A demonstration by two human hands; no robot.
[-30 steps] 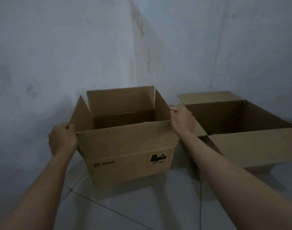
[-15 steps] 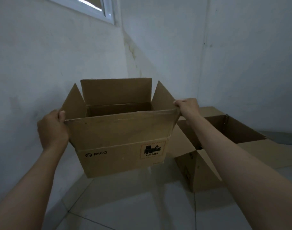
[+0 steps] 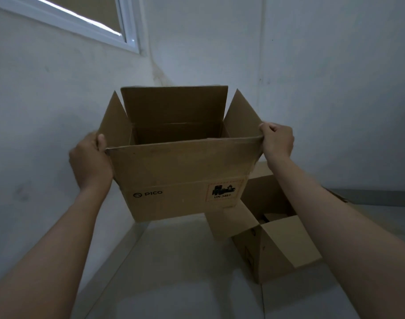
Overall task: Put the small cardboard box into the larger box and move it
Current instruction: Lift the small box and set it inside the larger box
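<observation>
The small cardboard box (image 3: pixel 181 180), brown with a PICO mark and a UN 3481 label, hangs in the air with its top flaps standing open. My left hand (image 3: pixel 91 162) grips its left upper corner. My right hand (image 3: pixel 277 141) grips its right upper corner. Its inside looks empty. The larger box (image 3: pixel 277 247) rests on the floor below and to the right, flaps spread open, partly hidden by my right forearm and by the small box.
White walls meet in a corner behind the boxes. A white-framed window (image 3: pixel 125 31) sits at the upper left. Pale floor tiles (image 3: pixel 174 272) lie below the raised box.
The small box has risen from the floor to chest height in both hands and shifted slightly right, towards the larger box. The view has tilted up, so the window shows.
</observation>
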